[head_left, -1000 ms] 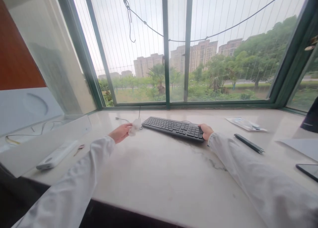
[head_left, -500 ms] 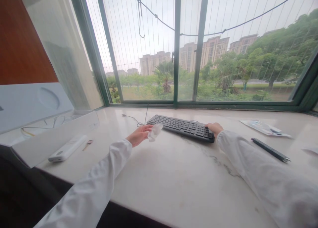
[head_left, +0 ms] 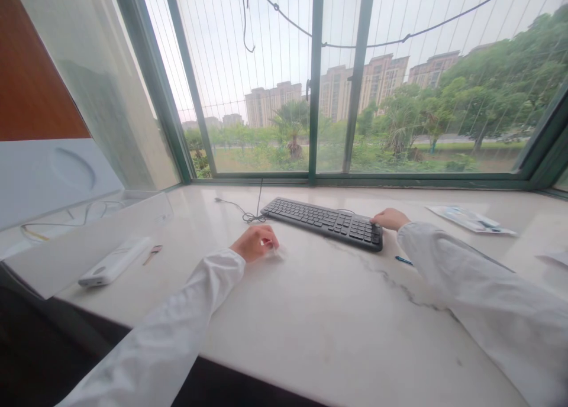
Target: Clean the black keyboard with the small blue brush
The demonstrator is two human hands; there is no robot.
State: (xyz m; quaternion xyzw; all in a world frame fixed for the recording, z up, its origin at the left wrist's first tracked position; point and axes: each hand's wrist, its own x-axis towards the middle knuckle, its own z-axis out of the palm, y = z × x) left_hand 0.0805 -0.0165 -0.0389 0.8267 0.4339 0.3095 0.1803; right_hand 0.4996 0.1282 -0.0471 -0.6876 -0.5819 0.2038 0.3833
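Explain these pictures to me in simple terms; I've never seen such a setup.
There is no machine here, just a person's two bare hands. Every picture comes from one camera worn on the head, looking forward and down.

The left hand pinches a crumpled, see-through scrap at the tabletop; I can't tell exactly what it is. The right hand has its fingers at the right end of a black keyboard.

Around them lie a thin cable, a key, a white gadget and a flat packet. Beyond stands a window.
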